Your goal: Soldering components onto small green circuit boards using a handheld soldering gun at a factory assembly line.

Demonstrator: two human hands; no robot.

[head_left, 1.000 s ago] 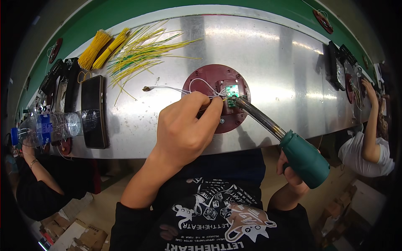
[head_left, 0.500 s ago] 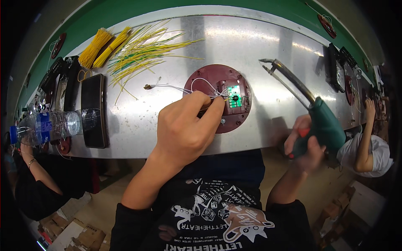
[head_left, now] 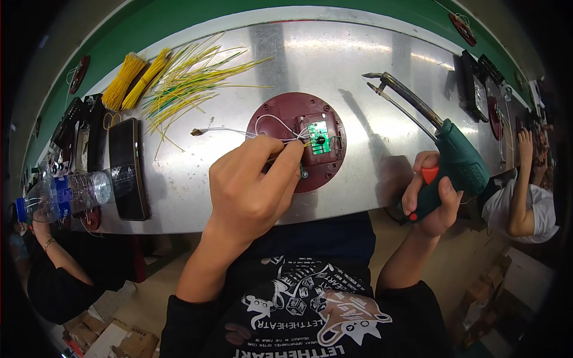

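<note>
While your left hand (head_left: pixel 253 185) pinches a thin yellow wire (head_left: pixel 307 144) beside the green circuit board (head_left: pixel 320 132), your right hand (head_left: pixel 441 216) grips the soldering gun (head_left: pixel 459 156) well apart to the right. The maroon disc (head_left: pixel 271 114) under the board lies on the counter (head_left: pixel 370 53), right of the loose wires (head_left: pixel 194 83).

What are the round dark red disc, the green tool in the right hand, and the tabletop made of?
Disc: probably moulded plastic, satin; the colour is even and small round fittings dot its rim.
Green tool: the housing looks like matte hard plastic; its long barrel seems metal, dark with a brownish sheen.
Tabletop: likely bare sheet metal, perhaps steel, judging by its silvery, blurred reflections.
</note>
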